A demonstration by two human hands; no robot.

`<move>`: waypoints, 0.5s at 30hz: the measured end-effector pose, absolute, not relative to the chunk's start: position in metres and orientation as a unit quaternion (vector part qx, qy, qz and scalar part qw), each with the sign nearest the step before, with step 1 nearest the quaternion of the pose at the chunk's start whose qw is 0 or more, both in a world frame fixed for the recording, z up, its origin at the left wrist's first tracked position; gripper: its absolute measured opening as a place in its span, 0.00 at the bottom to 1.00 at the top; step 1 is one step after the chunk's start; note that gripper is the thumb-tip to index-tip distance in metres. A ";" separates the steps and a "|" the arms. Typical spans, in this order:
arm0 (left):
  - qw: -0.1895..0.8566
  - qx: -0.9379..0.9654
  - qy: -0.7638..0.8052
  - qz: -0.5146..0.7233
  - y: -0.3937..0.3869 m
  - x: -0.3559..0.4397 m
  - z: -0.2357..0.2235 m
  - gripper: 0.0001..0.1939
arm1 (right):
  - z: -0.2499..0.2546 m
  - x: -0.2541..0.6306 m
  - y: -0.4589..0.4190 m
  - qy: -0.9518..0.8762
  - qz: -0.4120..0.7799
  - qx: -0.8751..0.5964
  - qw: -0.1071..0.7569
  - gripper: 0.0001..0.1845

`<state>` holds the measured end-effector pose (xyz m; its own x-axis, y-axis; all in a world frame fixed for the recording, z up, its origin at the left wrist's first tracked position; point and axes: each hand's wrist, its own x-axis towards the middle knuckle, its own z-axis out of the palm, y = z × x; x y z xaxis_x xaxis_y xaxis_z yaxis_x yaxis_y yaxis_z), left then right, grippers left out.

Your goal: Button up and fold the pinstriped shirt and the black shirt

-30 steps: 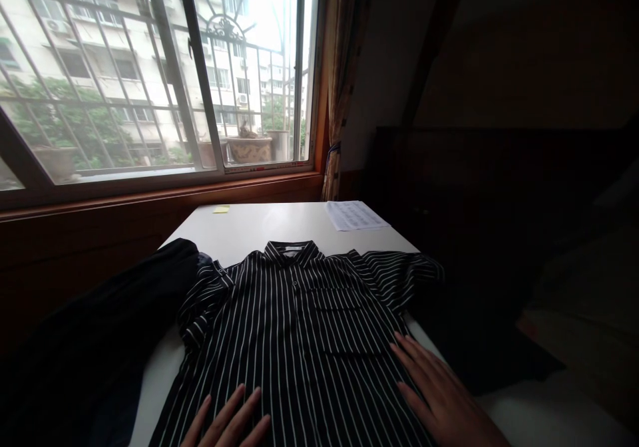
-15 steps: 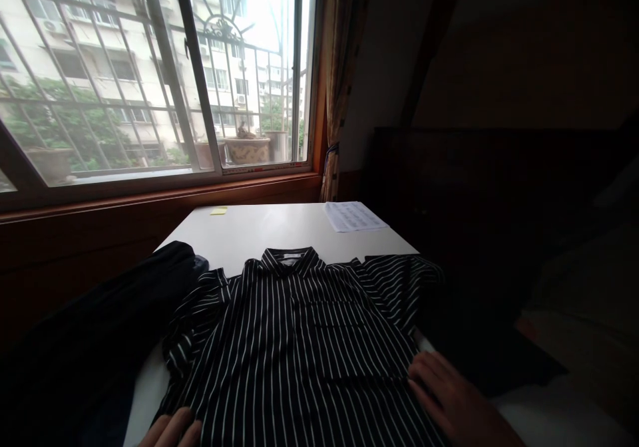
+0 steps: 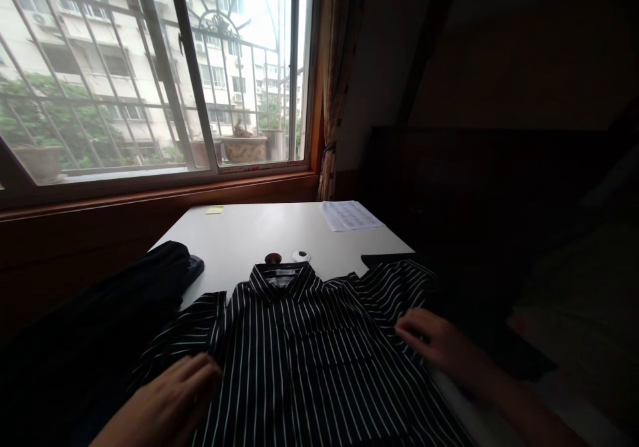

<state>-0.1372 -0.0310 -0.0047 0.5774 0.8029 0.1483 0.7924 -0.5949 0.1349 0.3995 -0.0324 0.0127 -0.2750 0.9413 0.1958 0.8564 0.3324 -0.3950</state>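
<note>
A black shirt with thin white stripes [image 3: 309, 354] lies face up on a white table [image 3: 249, 234], its collar pointing toward the window. My left hand [image 3: 170, 397] rests flat on the shirt's left sleeve and side, fingers stretched out toward the middle. My right hand [image 3: 434, 344] lies on the shirt's right sleeve near the table's right edge, fingers apart and slightly bent. Neither hand holds anything that I can see.
Just beyond the collar sit a small dark round thing [image 3: 273, 258] and a small white round thing [image 3: 301, 256]. A dark garment [image 3: 124, 307] is heaped at the left. A printed sheet [image 3: 349, 215] and a yellow note [image 3: 214, 210] lie near the window; dark furniture stands to the right.
The shirt has slid toward me, uncovering two small round things beyond the collar. My left hand moved up onto the left sleeve, and my right hand moved up to the right sleeve.
</note>
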 end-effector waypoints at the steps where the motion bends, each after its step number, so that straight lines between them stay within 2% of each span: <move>1: 0.023 0.882 0.459 0.106 -0.016 -0.129 0.005 0.19 | 0.015 0.403 -0.011 -0.794 0.077 -0.565 0.212 0.15; 4: -0.028 0.867 0.487 0.097 0.031 -0.107 0.027 0.23 | 0.019 0.414 0.052 -0.796 0.009 -0.575 0.190 0.13; 10: -0.023 0.844 0.535 -0.015 0.086 -0.099 0.017 0.25 | 0.007 0.407 0.118 -0.816 0.016 -0.576 0.043 0.24; 15: -0.005 0.817 0.576 -0.025 0.093 -0.123 0.001 0.30 | 0.003 0.404 0.127 -0.811 0.018 -0.584 0.006 0.11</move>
